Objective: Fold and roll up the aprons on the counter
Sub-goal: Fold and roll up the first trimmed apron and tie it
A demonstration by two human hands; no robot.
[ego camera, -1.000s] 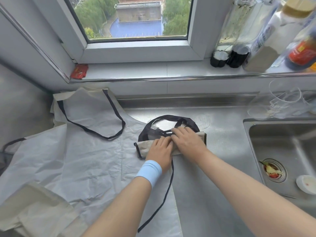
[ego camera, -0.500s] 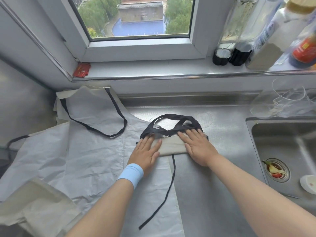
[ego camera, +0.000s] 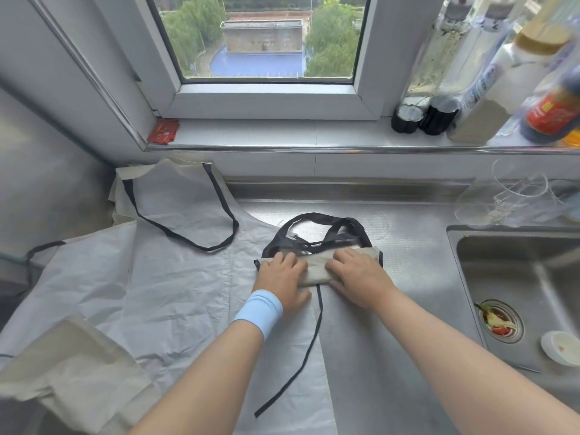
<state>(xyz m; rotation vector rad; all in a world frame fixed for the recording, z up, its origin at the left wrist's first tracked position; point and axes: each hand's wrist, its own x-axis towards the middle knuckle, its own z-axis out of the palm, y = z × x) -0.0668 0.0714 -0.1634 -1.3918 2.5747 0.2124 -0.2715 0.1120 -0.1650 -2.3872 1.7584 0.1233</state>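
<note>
A beige apron rolled into a short bundle (ego camera: 315,271) lies across the steel counter (ego camera: 408,277), at the right edge of a flat apron. My left hand (ego camera: 281,276), with a light blue wristband, grips the bundle's left end with curled fingers. Over its right end my right hand (ego camera: 357,274) curls its fingers the same way. The bundle's black straps (ego camera: 314,226) loop out behind it, and one loose strap (ego camera: 309,343) trails toward me. A white apron with black ties (ego camera: 157,293) lies spread flat to the left.
Crumpled beige cloth (ego camera: 69,372) lies at the lower left. A sink (ego camera: 518,293) with a drain strainer and a small white dish sits at the right. Clear glassware (ego camera: 508,202) stands behind the sink. Bottles (ego camera: 489,89) line the windowsill.
Half a second ago both hands lay flat and apart on the bundle. Now they sit closer together with fingers curled over it.
</note>
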